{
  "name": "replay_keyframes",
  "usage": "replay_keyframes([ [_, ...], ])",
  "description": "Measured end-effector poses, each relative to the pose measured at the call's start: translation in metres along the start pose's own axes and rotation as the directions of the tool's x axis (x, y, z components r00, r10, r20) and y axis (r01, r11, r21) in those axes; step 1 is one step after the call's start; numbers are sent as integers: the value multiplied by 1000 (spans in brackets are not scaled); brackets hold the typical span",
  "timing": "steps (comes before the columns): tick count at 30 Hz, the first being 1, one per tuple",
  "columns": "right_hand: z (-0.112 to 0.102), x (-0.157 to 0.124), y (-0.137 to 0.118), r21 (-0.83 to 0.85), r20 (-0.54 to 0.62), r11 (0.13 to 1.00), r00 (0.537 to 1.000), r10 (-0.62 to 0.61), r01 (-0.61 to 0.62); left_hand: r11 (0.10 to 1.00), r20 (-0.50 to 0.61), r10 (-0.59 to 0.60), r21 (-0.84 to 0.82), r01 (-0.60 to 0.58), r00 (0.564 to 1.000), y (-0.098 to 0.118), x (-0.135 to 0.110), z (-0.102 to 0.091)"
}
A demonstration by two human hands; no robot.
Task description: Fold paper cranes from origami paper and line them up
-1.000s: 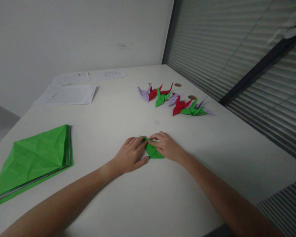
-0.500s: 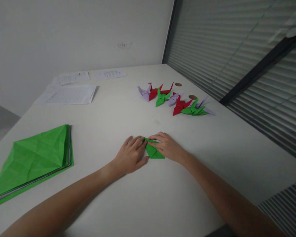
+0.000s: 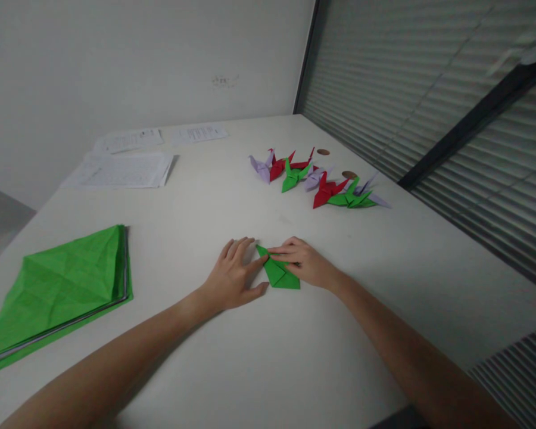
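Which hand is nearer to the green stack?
Left. The left hand is to the right of the green stack, apart from it; the right hand is farther right, past the left one, with fingers on the folded paper.

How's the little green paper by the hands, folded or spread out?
Folded: the green origami paper shows overlapping flaps with straight edges.

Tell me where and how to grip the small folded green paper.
The folded green paper is probably best pinched at its near edge, coming from the near side: it lies low on the table with that edge uncovered, while the right hand covers part of its right side and the left hand reaches over its left edge.
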State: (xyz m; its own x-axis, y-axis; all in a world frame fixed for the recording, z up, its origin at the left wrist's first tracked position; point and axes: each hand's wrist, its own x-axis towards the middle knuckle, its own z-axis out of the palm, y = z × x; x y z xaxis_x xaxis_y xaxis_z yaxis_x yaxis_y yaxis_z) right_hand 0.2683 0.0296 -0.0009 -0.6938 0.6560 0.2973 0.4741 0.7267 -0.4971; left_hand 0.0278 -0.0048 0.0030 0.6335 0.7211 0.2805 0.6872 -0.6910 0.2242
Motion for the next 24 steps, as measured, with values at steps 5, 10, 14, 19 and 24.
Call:
replay_keyframes([
  [5, -3, -1, -1, -25, 50, 1000, 999, -4, 5, 998, 74, 56, 1, -57, 996, -3, 2, -1],
  [10, -3, -1, -1, 2, 48, 1000, 999, 3, -3, 999, 72, 39, 10, -39, 997, -5, 2, -1],
  [14, -3, -1, -1, 8, 46, 1000, 999, 2, -3, 1000, 26, 14, 7, -15, 1000, -3, 1, -1],
  [19, -3, -1, -1, -27, 53, 1000, 999, -7, 9, 1000, 37, 18, -7, -17, 999, -3, 1, -1],
  [24, -5, -1, -3, -85, 87, 996, 996, -12, 19, 1000, 73, 20, 4, -20, 997, -3, 2, -1],
])
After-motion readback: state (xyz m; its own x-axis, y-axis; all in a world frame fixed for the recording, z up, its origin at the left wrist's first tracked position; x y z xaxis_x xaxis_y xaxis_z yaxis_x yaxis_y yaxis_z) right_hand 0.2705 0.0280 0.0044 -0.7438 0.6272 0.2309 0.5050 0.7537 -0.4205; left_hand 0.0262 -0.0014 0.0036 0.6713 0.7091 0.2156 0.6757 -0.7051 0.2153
